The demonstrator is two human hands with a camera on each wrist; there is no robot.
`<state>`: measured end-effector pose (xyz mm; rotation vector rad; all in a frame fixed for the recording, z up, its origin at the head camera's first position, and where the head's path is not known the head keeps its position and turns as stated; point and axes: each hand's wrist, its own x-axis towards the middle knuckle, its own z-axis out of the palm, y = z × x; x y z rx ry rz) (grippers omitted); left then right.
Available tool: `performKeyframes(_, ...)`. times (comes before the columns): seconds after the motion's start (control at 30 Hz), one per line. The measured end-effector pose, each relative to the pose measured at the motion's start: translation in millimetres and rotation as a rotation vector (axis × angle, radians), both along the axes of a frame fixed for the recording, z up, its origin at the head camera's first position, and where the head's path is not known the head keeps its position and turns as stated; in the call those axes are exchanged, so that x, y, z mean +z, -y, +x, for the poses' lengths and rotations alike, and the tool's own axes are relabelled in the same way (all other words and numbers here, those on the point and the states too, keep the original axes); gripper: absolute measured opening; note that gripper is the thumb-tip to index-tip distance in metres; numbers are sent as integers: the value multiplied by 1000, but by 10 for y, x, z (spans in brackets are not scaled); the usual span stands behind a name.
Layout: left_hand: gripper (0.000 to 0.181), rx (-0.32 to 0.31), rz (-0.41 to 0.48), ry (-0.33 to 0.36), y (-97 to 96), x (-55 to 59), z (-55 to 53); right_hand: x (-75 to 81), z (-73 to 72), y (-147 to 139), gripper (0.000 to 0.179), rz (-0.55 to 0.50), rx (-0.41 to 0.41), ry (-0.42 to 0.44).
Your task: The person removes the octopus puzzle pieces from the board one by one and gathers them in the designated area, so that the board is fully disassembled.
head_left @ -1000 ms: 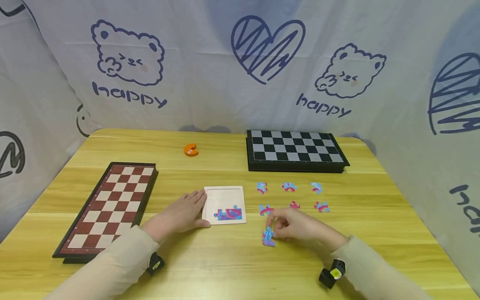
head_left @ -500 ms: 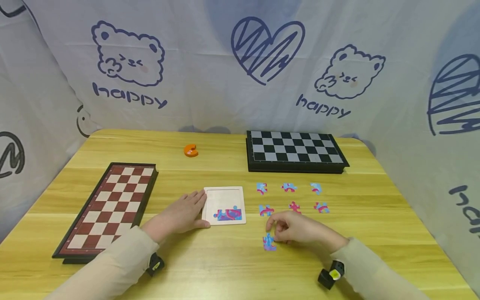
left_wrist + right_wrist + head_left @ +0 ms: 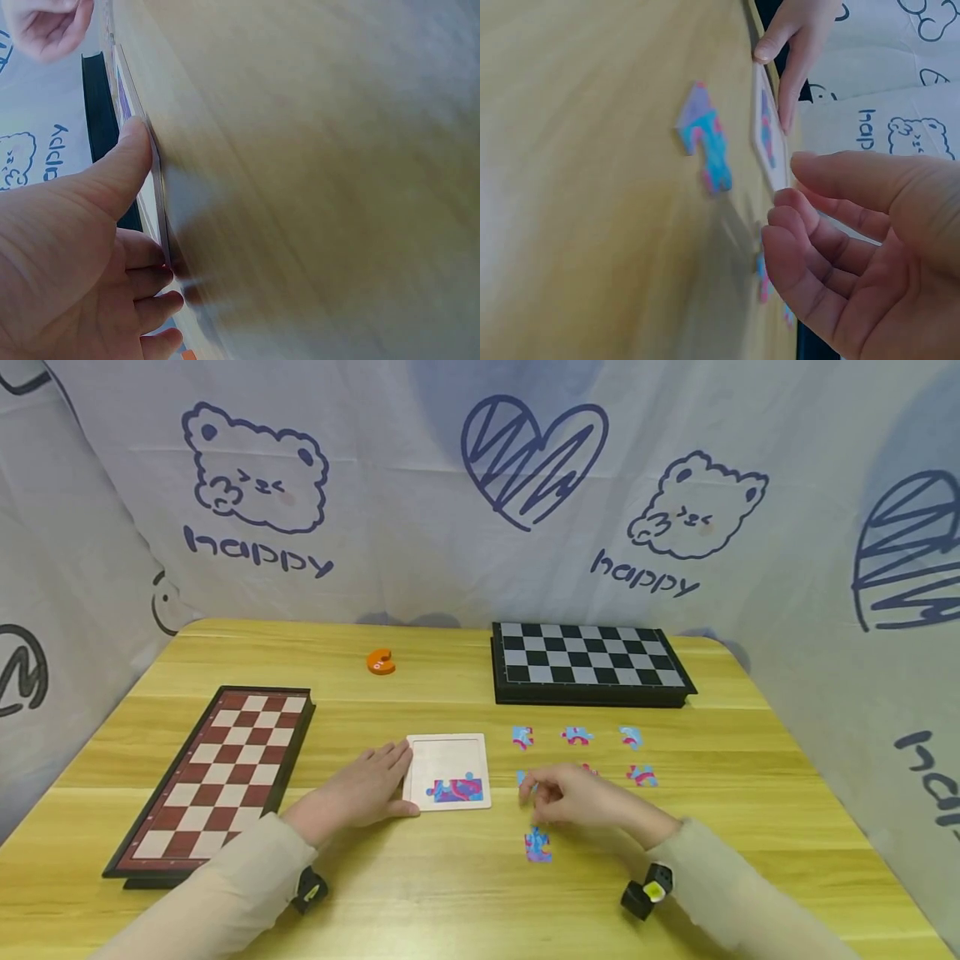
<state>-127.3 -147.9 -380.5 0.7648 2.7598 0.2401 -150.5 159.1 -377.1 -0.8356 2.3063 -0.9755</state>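
In the head view my left hand rests against the left edge of a white square puzzle tray. Its thumb touches the tray's near corner, and its fingers lie along the side. Joined blue, pink and purple jigsaw pieces lie in the tray's lower right. My right hand hovers right of the tray, fingers loosely curled, holding nothing. Just below it a loose jigsaw piece lies on the table; the right wrist view shows this jigsaw piece apart from the fingertips.
Several loose jigsaw pieces lie in two rows to the right, some partly behind my right hand. A brown chessboard stands at left, a black chessboard box at back right. An orange C-shaped object lies at the back.
My right hand shifted the loose jigsaw piece slightly toward me, let go, and rose away from it, forward and a little left. The left hand and tray stayed put.
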Motion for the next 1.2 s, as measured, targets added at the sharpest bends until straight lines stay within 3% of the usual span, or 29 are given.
performKeyframes(0.3,77,-5,9,-6,14,-15,4,78,-195,342,20,-11,25,-151)
performKeyframes(0.7,78,5,20,-3,19,-25,-3,-1,-252,769,19,33,19,-97)
performKeyframes(1.03,78,3,21,-3,23,-40,-14,-96,-255,894,21,53,46,-128)
performKeyframes(1.2,78,2,17,1,22,-21,-7,-90,-232,921,28,114,62,-156)
